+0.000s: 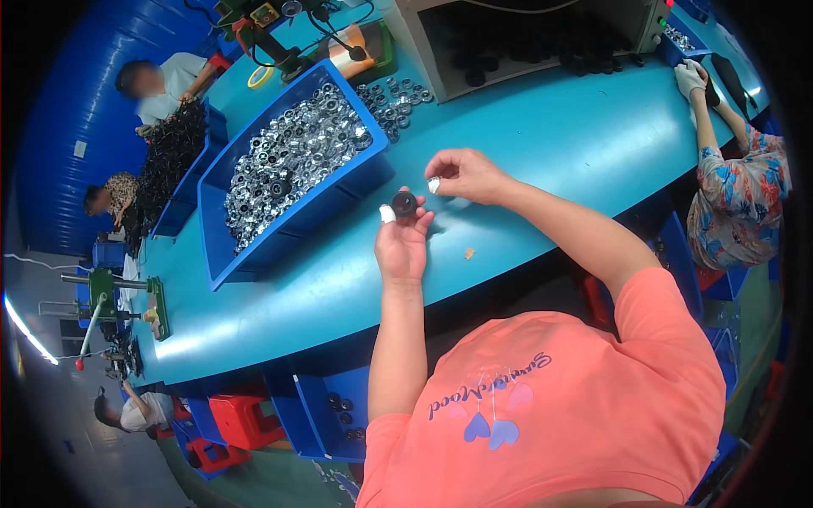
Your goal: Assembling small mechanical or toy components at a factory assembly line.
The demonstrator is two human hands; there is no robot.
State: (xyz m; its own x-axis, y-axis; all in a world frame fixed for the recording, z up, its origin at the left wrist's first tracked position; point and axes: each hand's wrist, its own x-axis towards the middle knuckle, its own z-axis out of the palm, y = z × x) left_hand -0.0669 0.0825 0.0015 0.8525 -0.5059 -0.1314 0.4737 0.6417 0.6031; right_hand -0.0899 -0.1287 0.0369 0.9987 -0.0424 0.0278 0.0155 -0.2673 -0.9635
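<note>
A small black round part [405, 203], like a cap or wheel, rests in the fingers of my left hand [401, 245], palm turned up above the bench. White tape or a cover wraps the thumb of that hand. Just to the right, my right hand [467, 177] is closed in a pinch, its thumb also covered in white. Whatever its fingertips hold, if anything, is too small to tell. Left of both hands stands a blue bin [292, 241] full of shiny silver ring-shaped parts [292, 152], with a darker round part among them.
More silver rings [398, 103] lie loose beside the bin on the teal bench [542, 152]. Black parts fill an open-fronted machine [428, 51] at the back. A green press [157, 306] stands far left. Co-workers sit at left and right; a gloved hand [690, 78] is at right.
</note>
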